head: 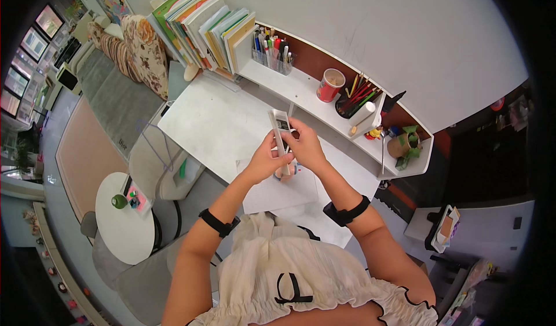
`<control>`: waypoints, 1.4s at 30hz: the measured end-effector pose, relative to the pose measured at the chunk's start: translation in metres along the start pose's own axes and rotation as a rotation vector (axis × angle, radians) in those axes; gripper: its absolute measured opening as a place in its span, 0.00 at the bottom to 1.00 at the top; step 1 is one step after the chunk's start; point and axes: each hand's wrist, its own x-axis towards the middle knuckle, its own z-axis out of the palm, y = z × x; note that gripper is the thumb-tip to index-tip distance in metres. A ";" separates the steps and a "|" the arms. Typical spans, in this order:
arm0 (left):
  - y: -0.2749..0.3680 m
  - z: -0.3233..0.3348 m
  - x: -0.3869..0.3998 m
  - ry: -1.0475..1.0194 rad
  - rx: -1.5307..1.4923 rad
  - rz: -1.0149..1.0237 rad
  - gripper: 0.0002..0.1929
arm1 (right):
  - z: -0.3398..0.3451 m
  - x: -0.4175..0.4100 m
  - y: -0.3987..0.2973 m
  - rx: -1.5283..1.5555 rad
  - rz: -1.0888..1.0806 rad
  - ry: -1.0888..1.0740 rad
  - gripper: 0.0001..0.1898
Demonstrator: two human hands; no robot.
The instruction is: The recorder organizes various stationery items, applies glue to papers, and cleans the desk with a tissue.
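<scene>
Above the white desk [217, 122], my left hand [266, 159] grips a narrow, pale flat package [278, 124] with a dark printed label near its upper end. My right hand [306, 145] is at the package's right side, its fingers bent against it; a small dark part shows by those fingers, too covered to name. Below the hands, a small orange and blue object [286, 174] is partly hidden. White paper sheets [278, 195] lie under it on the desk, near my body.
A white desk shelf [299, 87] runs along the wall, bearing a clear pen holder [271, 59], a red canister [330, 85], a black pencil holder [354, 100] and a potted plant [402, 145]. Books [204, 26] stand at the desk's far left. A round white table [124, 226] is at left.
</scene>
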 end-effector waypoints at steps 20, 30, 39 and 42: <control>-0.017 -0.101 -0.008 0.277 0.203 -0.018 0.10 | 0.031 0.083 0.009 0.187 0.098 -0.291 0.11; -0.029 -0.157 -0.013 0.424 0.178 0.054 0.15 | 0.029 0.249 0.007 -0.471 -0.335 0.363 0.11; -0.034 -0.205 -0.028 0.568 0.056 0.049 0.14 | 0.044 0.302 0.007 -0.808 -0.547 0.404 0.05; -0.037 -0.219 -0.034 0.601 0.063 0.028 0.14 | 0.047 0.299 0.014 -0.808 -0.581 0.363 0.06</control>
